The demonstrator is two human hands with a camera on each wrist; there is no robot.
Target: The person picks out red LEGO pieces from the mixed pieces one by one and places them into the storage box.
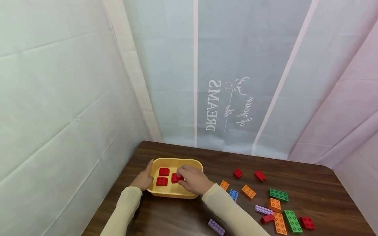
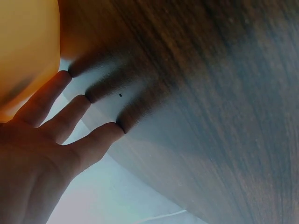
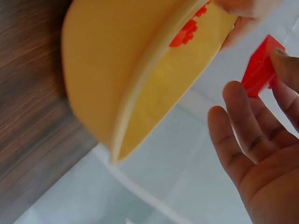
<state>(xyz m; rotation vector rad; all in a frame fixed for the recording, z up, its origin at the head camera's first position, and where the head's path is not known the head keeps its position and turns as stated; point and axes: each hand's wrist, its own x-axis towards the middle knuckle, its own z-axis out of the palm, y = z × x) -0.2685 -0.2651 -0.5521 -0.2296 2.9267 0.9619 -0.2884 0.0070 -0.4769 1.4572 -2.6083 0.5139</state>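
Note:
A yellow plastic tub (image 1: 174, 196) sits on the dark wooden table's left part. My left hand (image 1: 143, 179) holds its left rim, the thumb over the edge. In the left wrist view, three fairly straight fingers (image 2: 65, 122) spread along the tub's outside, their tips at the tabletop. Inside the tub lie two red toy building bricks (image 1: 164, 171), one behind the other. Over the tub's right part, my right hand (image 1: 193, 178) pinches another red brick (image 3: 262, 65) between thumb and fingers. How far this brick is above the tub floor is hard to tell.
Loose bricks lie across the table's right side: red (image 1: 237, 173), orange (image 1: 248, 192), blue (image 1: 234, 194), green (image 1: 278, 195) and purple (image 1: 264, 209). A purple brick (image 1: 216, 227) lies near the right forearm. Hanging cloth (image 1: 165, 82) encloses the table behind and at the sides.

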